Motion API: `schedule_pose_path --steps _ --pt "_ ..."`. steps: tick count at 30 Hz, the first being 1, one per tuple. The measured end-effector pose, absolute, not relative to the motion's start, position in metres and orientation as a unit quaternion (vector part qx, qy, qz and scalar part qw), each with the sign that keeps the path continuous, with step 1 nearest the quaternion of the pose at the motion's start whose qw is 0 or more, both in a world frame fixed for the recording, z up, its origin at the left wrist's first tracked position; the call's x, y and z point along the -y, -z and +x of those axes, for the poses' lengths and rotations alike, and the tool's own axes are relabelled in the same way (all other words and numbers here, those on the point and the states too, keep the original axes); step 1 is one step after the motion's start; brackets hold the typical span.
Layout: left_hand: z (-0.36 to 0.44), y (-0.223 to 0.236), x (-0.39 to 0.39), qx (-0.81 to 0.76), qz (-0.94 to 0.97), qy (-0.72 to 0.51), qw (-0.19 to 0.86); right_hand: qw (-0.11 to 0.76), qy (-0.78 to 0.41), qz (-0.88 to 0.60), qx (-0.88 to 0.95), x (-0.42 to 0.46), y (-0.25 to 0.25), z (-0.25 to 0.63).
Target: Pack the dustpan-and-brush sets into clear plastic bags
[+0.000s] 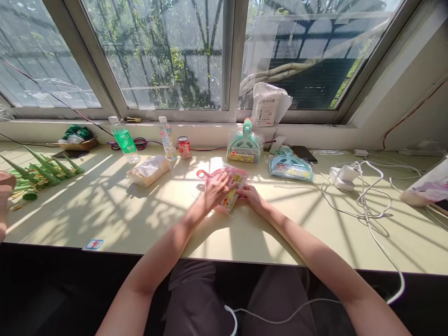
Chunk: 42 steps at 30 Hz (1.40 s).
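Observation:
A pink dustpan and brush set (241, 173) in clear plastic wrap, with a yellow label, lies at an angle on the table in front of me. My left hand (217, 186) rests across the top of it, fingers stretched over the wrap beside the label. At the set's right edge, my right hand (251, 196) is closed, thumb above and the other fingers partly hidden. Behind it stands a wrapped green dustpan and brush set (245, 144). Another wrapped set in blue-green (291, 167) lies to the right.
Left of my hands are a tissue pack (149, 171), a green-labelled bottle (125, 142), a second bottle (167, 140) and a red can (184, 147). White cables and a plug adapter (345, 177) sprawl at right. Another person's hand (6, 196) shows near green spiky pieces (45, 168).

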<state>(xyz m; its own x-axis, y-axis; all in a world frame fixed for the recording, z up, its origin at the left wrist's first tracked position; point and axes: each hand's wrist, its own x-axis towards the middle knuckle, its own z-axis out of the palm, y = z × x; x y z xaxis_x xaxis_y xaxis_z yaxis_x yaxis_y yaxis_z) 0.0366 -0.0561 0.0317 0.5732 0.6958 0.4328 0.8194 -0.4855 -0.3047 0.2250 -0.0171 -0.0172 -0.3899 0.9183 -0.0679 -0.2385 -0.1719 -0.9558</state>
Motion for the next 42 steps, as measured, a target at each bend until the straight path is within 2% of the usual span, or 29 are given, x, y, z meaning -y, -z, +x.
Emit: schedule_pose_path --steps 16,21,28,36,42 --pt "0.034 -0.011 0.052 0.472 -0.842 0.216 0.149 0.388 -0.677 -0.343 0.523 0.021 0.016 0.225" --pt "0.039 -0.012 0.056 0.501 -0.817 0.191 0.211 0.386 -0.664 -0.355 0.532 0.021 0.016 0.225" --pt "0.045 -0.023 0.066 0.491 -0.815 0.136 0.275 0.419 -0.658 -0.354 0.517 0.024 0.017 0.224" --pt "0.051 -0.019 0.066 0.503 -0.822 0.168 0.210 0.470 -0.641 -0.370 0.481 0.021 0.017 0.223" --pt "0.056 -0.013 0.066 0.490 -0.831 0.181 0.191 0.476 -0.639 -0.366 0.481 0.021 0.017 0.223"
